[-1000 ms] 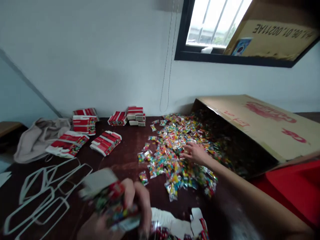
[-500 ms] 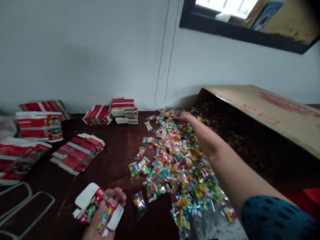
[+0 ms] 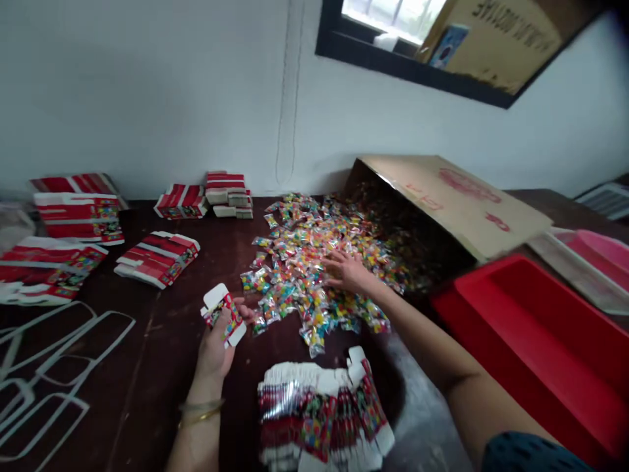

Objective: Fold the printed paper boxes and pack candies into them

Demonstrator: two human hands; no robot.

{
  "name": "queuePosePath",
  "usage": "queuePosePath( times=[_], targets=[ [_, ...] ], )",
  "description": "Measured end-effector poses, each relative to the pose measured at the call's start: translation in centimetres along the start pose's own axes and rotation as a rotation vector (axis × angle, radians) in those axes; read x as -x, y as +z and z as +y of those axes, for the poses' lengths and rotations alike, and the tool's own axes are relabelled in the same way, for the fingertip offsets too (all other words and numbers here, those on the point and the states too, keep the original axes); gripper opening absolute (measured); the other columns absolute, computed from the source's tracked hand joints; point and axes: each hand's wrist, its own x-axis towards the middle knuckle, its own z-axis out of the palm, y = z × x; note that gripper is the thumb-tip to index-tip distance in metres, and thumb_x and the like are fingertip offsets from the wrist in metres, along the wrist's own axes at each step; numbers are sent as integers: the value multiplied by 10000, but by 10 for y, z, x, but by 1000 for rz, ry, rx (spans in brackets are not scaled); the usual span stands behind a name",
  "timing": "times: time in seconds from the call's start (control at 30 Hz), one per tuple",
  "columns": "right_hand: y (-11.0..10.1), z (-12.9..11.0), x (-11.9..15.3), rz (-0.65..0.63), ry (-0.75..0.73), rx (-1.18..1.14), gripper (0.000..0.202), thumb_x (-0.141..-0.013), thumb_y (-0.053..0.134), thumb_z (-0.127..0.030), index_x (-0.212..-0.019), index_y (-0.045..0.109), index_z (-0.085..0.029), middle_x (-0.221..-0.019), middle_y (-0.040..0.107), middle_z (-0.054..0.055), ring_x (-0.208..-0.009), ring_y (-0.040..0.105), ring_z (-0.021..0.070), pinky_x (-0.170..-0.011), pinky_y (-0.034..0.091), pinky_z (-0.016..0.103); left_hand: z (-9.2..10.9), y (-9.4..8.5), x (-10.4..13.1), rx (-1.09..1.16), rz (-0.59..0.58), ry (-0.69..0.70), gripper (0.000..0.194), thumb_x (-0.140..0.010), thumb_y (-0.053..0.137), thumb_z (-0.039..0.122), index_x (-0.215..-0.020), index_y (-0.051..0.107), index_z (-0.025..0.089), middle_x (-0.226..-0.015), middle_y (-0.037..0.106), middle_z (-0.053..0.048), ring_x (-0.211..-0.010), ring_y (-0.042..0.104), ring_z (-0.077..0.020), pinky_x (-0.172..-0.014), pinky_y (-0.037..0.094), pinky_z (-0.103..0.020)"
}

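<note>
A small red printed carton [image 3: 232, 322] with white end flaps standing out is gripped in my left hand [image 3: 216, 344], left of the candy heap. My right hand [image 3: 348, 272] rests on the heap of clear candy packets [image 3: 295, 252], palm down and fingers spread. Colourful sweets show through the packets. No packet can be seen held in those fingers. Close to me, a row of flat red and white cartons [image 3: 314, 419] lies in front of the heap.
An open cardboard box [image 3: 462, 196] lies on its side behind the heap, with packets spilling from its dark mouth. At the right sits a red bin [image 3: 521, 314]. Stacked flat cartons [image 3: 157, 259] and white wire frames [image 3: 73, 380] occupy the left of the dark table [image 3: 162, 341].
My right hand has come back from the far end of the heap to its middle, its fingers now spread. The view has shifted, showing the near carton row and more of the red bin.
</note>
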Motion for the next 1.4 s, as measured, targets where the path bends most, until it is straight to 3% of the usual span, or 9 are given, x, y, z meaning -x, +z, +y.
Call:
queuePosePath(
  times=[0.17,0.3,0.37,0.5,0.63,0.93,1.0,1.13,1.4],
  targets=[
    [-18,-26,92,61,112,-123,439,-834,616,-452,-1245,591,-299,-1388,492,76,-1303,384,311,-1046,288,547,13,43,51,-207,-215,-94,411,-755,656,493,-944,646,128,-689,651,-34,-725,636,-194,-747,519,-325],
    [-45,-105,159,299,36,-512,263,-944,464,-357,-1056,672,-242,-1138,643,70,-1110,551,203,-981,408,400,-13,73,117,-397,-366,-326,334,-723,689,402,-929,646,142,-717,670,-28,-734,639,-200,-754,504,-319],
    [-46,-152,193,294,-75,-666,245,-939,475,-366,-1012,669,-234,-1071,660,60,-1027,580,181,-932,445,354,-33,79,151,-509,-349,-369,304,-665,718,333,-900,649,154,-752,687,-23,-749,636,-207,-760,496,-319],
    [-28,-206,251,391,79,-714,263,-910,537,-369,-1117,610,-225,-1158,606,89,-1071,546,179,-932,442,342,-61,70,207,-727,-314,-374,195,-649,692,339,-703,626,164,-618,654,-9,-662,607,-207,-721,479,-317],
    [-25,-209,288,380,28,-758,273,-846,630,-397,-1052,606,-221,-1247,568,78,-1171,493,180,-1010,381,354,-67,59,242,-714,-449,-487,219,-680,665,380,-656,613,169,-565,629,-9,-589,581,-188,-661,464,-297],
    [-65,-185,305,-83,-289,-925,110,-815,672,-290,-802,674,-180,-1358,493,77,-1255,456,213,-1063,326,353,-78,64,273,-602,-676,-682,259,-629,750,312,-766,636,124,-709,687,-54,-677,626,-183,-687,479,-287],
    [-64,-184,304,-106,-296,-1009,97,-826,659,-261,-822,685,-168,-1318,514,93,-1214,489,213,-1036,352,336,-81,63,272,-618,-649,-591,293,-628,760,336,-771,623,119,-678,671,-48,-656,625,-181,-669,490,-293],
    [-46,-198,306,34,-20,-1228,113,-864,598,-239,-950,638,-178,-1026,617,64,-918,592,158,-834,457,285,-85,56,269,-771,-358,-413,348,-633,751,408,-760,589,127,-539,588,7,-459,538,-137,-502,452,-264],
    [-11,-223,325,-94,457,-1854,355,-717,752,-344,-911,488,-206,-717,583,-56,-495,498,54,-471,418,162,-86,35,286,-663,-268,5,464,-748,688,304,-1114,422,200,-770,612,30,-718,610,-127,-695,473,-233]
  ],
)
